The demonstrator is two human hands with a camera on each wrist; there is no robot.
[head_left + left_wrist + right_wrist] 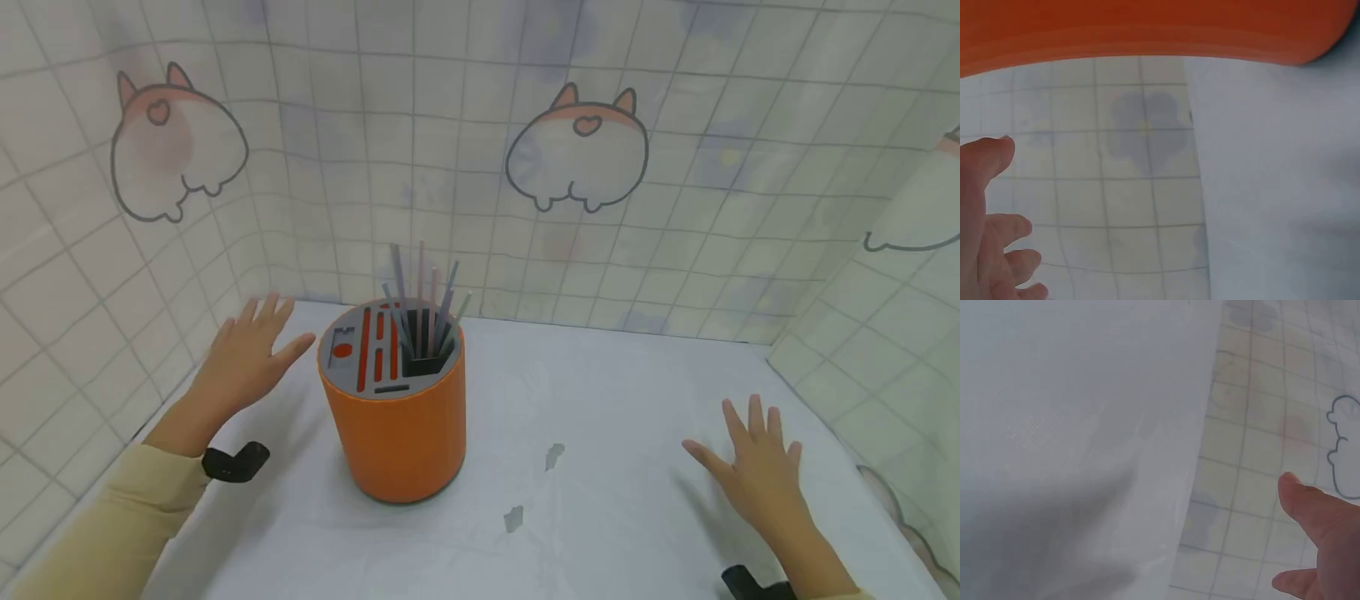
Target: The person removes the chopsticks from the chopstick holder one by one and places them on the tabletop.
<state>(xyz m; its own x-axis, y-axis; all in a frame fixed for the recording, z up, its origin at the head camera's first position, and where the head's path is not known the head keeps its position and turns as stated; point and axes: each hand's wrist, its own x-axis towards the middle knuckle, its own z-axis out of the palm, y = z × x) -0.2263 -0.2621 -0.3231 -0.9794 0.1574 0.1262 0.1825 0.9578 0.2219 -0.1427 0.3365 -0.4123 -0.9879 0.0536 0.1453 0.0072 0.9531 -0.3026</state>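
Observation:
An orange round desk organizer (pixel 405 442) stands upright on the white table, left of the middle. Its grey top (pixel 352 375) has red-bottomed slots and a dark square compartment holding several thin pastel sticks (pixel 420 308). To the left of it my left hand (pixel 243 354) is spread, thumb pointing toward the organizer and holding nothing. In the left wrist view, the organizer's orange wall (pixel 1147 31) fills the top, with that hand's thumb and fingertips at the left edge. Far to the right, my right hand (pixel 765 471) is spread over the table with nothing in it.
A white cloth covers the table (pixel 600 400), with two grey patches (pixel 554 456) near its middle. Grid-patterned curtains (pixel 465 167) with cartoon animals close in the back and both sides. Black straps (pixel 236 462) sit at both wrists.

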